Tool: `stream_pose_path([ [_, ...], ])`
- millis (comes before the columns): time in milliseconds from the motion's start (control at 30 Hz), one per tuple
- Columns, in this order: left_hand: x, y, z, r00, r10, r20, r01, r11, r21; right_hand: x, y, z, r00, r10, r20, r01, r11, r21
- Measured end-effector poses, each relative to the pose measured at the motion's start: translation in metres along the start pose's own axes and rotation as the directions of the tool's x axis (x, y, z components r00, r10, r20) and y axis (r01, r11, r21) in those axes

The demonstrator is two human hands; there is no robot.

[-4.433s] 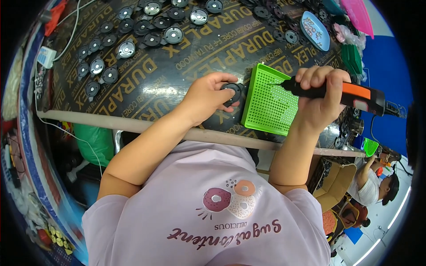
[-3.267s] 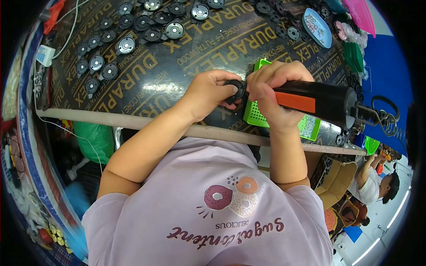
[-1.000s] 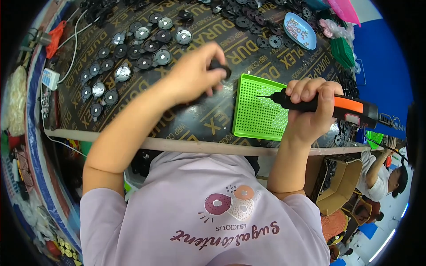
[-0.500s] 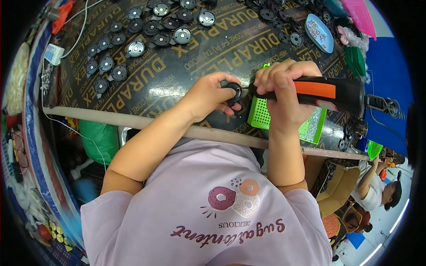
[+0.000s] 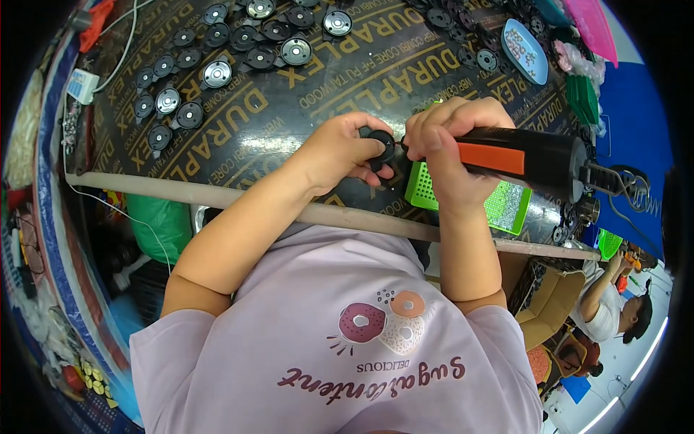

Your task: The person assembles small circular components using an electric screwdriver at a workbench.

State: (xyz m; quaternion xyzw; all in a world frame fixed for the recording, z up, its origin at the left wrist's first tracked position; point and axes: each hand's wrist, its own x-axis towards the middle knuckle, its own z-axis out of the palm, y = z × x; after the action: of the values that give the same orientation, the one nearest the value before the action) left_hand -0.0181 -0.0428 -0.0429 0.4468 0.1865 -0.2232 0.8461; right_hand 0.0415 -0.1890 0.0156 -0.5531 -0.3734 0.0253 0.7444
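Observation:
Pinched in my left hand (image 5: 343, 153) is a small round black plastic part (image 5: 379, 148), turned on edge with its side toward the right. My right hand (image 5: 457, 148) wraps around an electric screwdriver (image 5: 538, 160), black with an orange panel, lying level above the table. The driver's tip meets the edge of the black part; whether a screw sits there is too small to see. Below my right hand stands a bright green tray (image 5: 517, 217) with a perforated section, partly hidden by the hand and forearm. Small silvery pieces lie in its right section.
Several round black parts (image 5: 217, 74) with metal discs spread over the far left of the table. More lie at the far right, beside a light blue dish (image 5: 523, 52) of small pieces. A coiled cord (image 5: 636, 186) trails from the driver. Another person (image 5: 611, 311) sits at far right.
The screwdriver and my right hand have shifted slightly left, bringing the tip up to the black part. My left hand holds the part in nearly the same place.

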Motion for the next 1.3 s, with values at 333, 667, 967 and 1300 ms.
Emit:
stream_pose_path([
  [333, -0.001, 0.0, 0.005, 1.0, 0.015, 0.001, -0.015, 1.0, -0.005, -0.006, 0.003, -0.005, 1.0, -0.008, 0.026, 0.006, 0.997, 0.074],
  [667, -0.016, -0.001, 0.015, 0.996, 0.091, 0.008, -0.09, 0.972, 0.217, 0.018, -0.028, -0.048, 0.94, -0.105, -0.324, 0.148, 0.983, 0.111],
  [967, -0.026, 0.015, 0.013, 0.968, 0.249, 0.033, -0.235, 0.85, 0.471, 0.014, 0.0, -0.079, 0.86, -0.049, -0.508, -0.061, 0.978, -0.199],
  [1300, -0.017, 0.009, 0.016, 0.984, 0.174, -0.027, -0.16, 0.946, 0.283, 0.014, 0.005, -0.08, 0.848, -0.046, -0.528, -0.093, 0.968, -0.233],
])
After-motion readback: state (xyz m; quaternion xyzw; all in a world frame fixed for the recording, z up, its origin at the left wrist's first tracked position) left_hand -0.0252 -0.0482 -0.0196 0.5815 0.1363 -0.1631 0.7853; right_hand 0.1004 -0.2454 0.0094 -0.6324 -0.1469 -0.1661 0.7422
